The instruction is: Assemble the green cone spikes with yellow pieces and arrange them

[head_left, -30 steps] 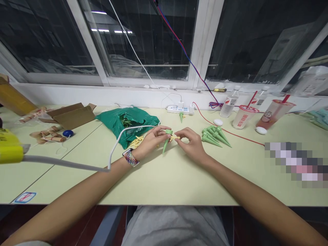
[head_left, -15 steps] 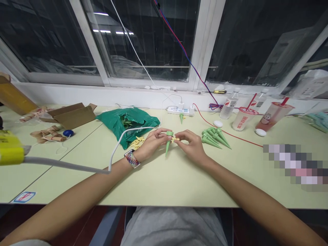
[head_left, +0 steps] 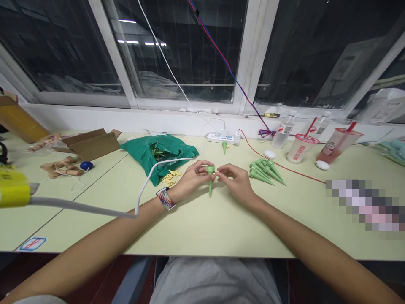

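Observation:
Between the thumb and fingers of my left hand (head_left: 193, 176) is a green plastic watering spike (head_left: 210, 169), held with its tapered tip pointing down above the table. My right hand (head_left: 236, 180) pinches a small yellow valve (head_left: 214, 175) against the spike's side; fingers mostly cover it. Left of my hands, several loose yellow valves (head_left: 171, 177) lie beside a green plastic bag (head_left: 142, 147) with more green pieces inside. A pile of green spikes (head_left: 265, 169) rests to the right of my right hand. One more spike (head_left: 224, 147) lies by the power strip.
A white power strip (head_left: 218, 138) sits at the back under the window. Drink cups (head_left: 300, 148) and water bottles (head_left: 283, 133) stand at the right rear. Wooden toys (head_left: 60, 166), a blue ball (head_left: 86, 165) and a cardboard box (head_left: 90, 145) are at the left. A grey cable (head_left: 85, 206) crosses the left foreground.
The spike in my left hand has turned from tilted to nearly upright. The yellow valve has come closer to its side and is now mostly hidden by my fingers.

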`<state>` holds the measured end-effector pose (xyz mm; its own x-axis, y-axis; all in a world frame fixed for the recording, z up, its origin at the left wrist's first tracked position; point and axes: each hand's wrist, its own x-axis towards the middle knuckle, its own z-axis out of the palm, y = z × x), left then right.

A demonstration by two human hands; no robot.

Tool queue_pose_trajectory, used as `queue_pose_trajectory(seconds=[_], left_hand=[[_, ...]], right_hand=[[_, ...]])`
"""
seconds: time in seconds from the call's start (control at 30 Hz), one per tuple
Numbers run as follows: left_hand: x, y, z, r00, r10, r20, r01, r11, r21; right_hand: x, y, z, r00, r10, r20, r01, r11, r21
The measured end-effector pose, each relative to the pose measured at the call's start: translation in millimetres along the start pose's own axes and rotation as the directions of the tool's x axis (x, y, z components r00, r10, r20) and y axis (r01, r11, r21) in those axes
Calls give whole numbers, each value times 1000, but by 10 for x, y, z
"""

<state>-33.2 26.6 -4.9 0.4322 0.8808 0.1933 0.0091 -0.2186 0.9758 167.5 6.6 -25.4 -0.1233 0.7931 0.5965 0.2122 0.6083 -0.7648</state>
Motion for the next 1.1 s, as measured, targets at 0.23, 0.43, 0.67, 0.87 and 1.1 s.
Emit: queue_pose_trajectory(seconds=[0.23,0.43,0.67,0.87,1.1], left_hand=[[-12,31,45,999,-28,24,33,974,-222],[-19,63,49,999,-31,12,33,951,-307],[-22,43,43,999,-33,-3,32,965,-261],[-15,25,44,993,88,-79,-86,996,26],[-2,-6,54,973,200,-111,-180,969,168]], right_hand=[[-17,-105,1,965,-260,25,261,957,-126],[-5,-68,-2,948,-318,15,317,938,-141],[-15,-73,-26,957,-291,14,289,943,-166],[-3,-38,-40,997,-38,61,47,986,-157],[-17,-7,-32,978,180,103,-174,983,-60]])
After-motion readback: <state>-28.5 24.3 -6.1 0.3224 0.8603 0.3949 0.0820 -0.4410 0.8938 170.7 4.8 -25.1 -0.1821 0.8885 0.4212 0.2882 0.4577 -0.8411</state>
